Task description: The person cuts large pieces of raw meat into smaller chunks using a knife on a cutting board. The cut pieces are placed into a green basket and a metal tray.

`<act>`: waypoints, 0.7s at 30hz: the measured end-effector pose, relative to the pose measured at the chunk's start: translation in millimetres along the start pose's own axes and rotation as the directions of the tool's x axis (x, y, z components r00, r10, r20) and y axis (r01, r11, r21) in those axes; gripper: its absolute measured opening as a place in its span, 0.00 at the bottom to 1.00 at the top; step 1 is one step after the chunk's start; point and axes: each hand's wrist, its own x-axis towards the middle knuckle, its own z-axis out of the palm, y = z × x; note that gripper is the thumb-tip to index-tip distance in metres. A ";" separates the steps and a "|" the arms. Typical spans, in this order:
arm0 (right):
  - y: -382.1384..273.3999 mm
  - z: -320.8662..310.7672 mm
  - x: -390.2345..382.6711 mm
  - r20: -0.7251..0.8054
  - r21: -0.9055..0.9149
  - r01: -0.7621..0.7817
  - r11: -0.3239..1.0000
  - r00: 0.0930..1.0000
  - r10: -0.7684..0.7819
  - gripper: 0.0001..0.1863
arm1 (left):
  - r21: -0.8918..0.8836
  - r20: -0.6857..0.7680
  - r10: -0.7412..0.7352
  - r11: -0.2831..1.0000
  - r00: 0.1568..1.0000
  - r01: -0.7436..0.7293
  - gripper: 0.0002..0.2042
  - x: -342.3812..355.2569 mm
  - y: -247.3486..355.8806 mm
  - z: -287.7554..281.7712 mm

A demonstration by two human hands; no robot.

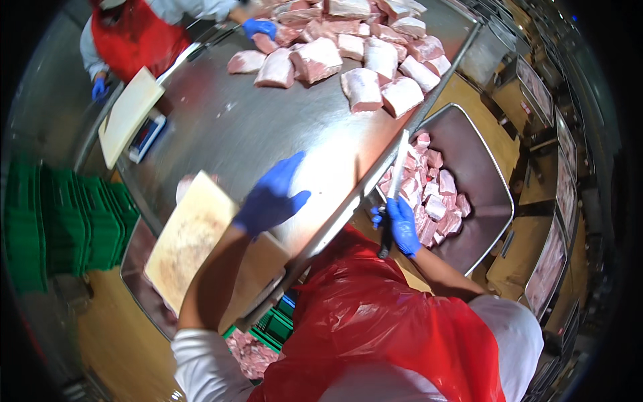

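My left hand (271, 195), in a blue glove, reaches over the right edge of a stained, cream cutting board (184, 234). Its fingers are spread, with nothing in them. In my right hand (403, 231), also gloved in blue, is a knife (400, 164); the long blade points up and away, and the black handle's end shows below my fingers. Beneath and beyond the blade, chunks of raw meat (435, 201) lie in a deep metal bin (479, 161). Large pieces of raw meat (318, 60) with pale fat are heaped on the far side of the metal table (248, 127).
Across the table, a person in a red apron (134, 40) touches the meat with a blue-gloved hand (260, 28). A white board (130, 117) and a small scale (147, 139) stand at the left edge. Green crates (63, 221) are stacked left; meat trays (546, 268) line the right.
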 end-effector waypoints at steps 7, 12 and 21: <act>-11.3 -71.6 51.3 -0.299 0.029 0.136 0.990 0.947 -0.121 0.12 | -0.341 -0.082 -0.705 0.684 0.705 0.645 0.57 281.3 -87.9 205.8; -24.3 -108.6 63.6 -0.421 -0.039 0.137 0.990 0.896 -0.141 0.13 | 0.183 -0.193 -0.827 0.498 0.528 0.847 0.59 392.6 -77.3 245.0; -63.5 -124.1 116.3 -0.378 -0.121 0.106 0.987 0.914 -0.145 0.14 | -0.143 -0.069 -0.706 0.706 0.705 0.693 0.56 386.5 -200.2 198.4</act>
